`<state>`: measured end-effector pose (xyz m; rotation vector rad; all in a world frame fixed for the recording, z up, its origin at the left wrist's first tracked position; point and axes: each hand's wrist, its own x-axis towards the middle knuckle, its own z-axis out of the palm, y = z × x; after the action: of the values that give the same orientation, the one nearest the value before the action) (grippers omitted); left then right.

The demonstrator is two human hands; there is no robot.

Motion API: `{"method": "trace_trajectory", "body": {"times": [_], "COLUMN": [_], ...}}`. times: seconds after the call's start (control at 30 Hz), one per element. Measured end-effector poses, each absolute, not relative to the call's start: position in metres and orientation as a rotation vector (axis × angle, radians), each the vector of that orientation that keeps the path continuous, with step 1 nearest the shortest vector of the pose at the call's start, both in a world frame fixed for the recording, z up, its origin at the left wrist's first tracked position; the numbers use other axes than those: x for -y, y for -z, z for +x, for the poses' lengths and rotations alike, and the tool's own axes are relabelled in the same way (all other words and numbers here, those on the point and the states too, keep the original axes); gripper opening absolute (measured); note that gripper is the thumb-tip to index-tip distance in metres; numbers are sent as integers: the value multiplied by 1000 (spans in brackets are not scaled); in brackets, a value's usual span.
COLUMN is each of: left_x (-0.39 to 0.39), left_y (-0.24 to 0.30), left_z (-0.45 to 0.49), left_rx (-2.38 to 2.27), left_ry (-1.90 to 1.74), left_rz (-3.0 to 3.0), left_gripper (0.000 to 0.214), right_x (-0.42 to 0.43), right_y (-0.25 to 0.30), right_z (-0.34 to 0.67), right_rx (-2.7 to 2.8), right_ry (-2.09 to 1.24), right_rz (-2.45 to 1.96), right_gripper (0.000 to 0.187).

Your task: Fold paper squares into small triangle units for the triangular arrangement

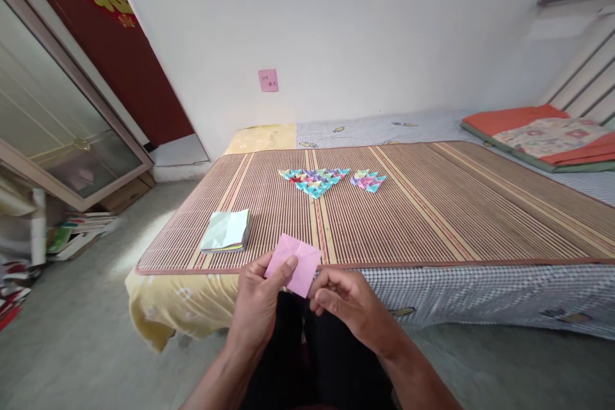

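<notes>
A square of pink paper (296, 269) with crossing crease lines is pinched in my left hand (257, 288), the thumb lying on top of it and the fingers underneath. Beside the paper's lower right corner, my right hand (348, 304) is loosely curled, its thumb apart from the bent fingers, and I see nothing in it. Whether its fingertips touch the paper's edge I cannot tell. Both hands are over my lap, at the front edge of the bed mat (408, 218). A stack of coloured square paper (225, 230), pale green on top, lies on the mat to the left.
Farther back on the mat sit a large cluster of small folded paper pieces (314, 182) and a smaller cluster (369, 180). A folded orange quilt (542, 134) lies at the far right. One pink note (268, 80) is stuck on the wall.
</notes>
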<state>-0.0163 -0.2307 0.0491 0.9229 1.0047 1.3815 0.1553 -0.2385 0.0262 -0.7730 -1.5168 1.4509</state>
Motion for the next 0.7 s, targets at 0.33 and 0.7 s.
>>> {"method": "trace_trajectory", "body": {"times": [0.33, 0.7], "left_x": [239, 248], "left_y": [-47, -40], "left_z": [-18, -10], "left_rx": [-1053, -1074], "left_ry": [-1297, -1124], "left_rz": [1045, 1217], "left_gripper": [32, 25], "right_x": [240, 240], "right_y": [-32, -36], "right_z": [155, 146], "right_rx": [1444, 1335], "right_ry": [-1430, -1144], "right_rz": [-820, -893], "right_gripper": [27, 29]}}
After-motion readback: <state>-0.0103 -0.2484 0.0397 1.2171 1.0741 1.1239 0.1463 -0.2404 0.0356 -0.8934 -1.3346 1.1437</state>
